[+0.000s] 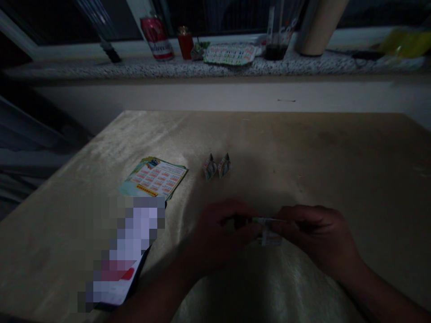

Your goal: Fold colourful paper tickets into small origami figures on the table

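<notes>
Between my two hands, above the near part of the table, is a small printed paper card (271,237). My left hand (225,229) pinches its left side, and my right hand (313,231) pinches the right side with thumb and fingers. The card looks folded along its top edge, though the dim light blurs the detail. Beyond my hands, two small folded paper cards (210,167) stand upright side by side. A stack of printed cards with rows of red and white boxes (158,177) lies to the left.
A phone (117,287), partly pixelated, lies at the left of the pale table (303,148). On the granite sill (128,69) stand a red can (157,39), a small red bottle (185,42), a printed packet (230,54), a glass with dark liquid (276,51) and a tan cylinder (319,29).
</notes>
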Tool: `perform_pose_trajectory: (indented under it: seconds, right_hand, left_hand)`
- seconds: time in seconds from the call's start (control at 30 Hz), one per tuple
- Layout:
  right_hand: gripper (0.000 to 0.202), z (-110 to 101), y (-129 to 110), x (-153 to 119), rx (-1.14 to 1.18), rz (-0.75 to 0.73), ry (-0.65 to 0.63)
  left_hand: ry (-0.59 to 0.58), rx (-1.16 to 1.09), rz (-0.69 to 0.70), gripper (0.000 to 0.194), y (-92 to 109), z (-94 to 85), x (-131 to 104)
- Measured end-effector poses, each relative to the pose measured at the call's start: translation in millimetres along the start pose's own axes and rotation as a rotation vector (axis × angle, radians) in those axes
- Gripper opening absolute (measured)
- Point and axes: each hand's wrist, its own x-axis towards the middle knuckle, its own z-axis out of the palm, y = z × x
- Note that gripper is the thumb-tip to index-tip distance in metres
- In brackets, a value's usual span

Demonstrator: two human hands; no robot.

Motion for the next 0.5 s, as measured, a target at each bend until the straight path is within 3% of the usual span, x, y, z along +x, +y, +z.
perform_pose_trajectory:
  seconds: [0.07, 0.17, 0.27, 0.37, 0.43, 0.5]
  right_hand:
    - [0.008, -2, -1, 1, -0.044, -0.028, 0.026]
    - [0.014, -6, -1, 3, -0.001, 0.012, 0.102]
    - [0.038, -9, 1, 6, 0.214, 0.148, -0.042]
    - [0.042, -7, 4, 8, 0.541, 0.343, -0.293]
    - [0.028, -5, 6, 8, 0.671, 0.438, -0.34]
    - [0.019, -5, 6, 8, 0.687, 0.439, -0.302]
  left_hand:
    - [0.056, 0.049, 0.158, 0.004, 1, -1.6, 1]
    - [0.121, 0.252, 0.384, 0.01, 5, -6.1, 0]
    - [0.145, 0.496, 0.557, 0.014, 8, -10.9, -1]
    - [0.128, 0.595, 0.61, 0.013, 9, -12.2, -3]
    - [0.098, 0.622, 0.585, 0.013, 8, -10.8, -3]
    - [0.081, 0.586, 0.542, 0.018, 6, -8.8, -4]
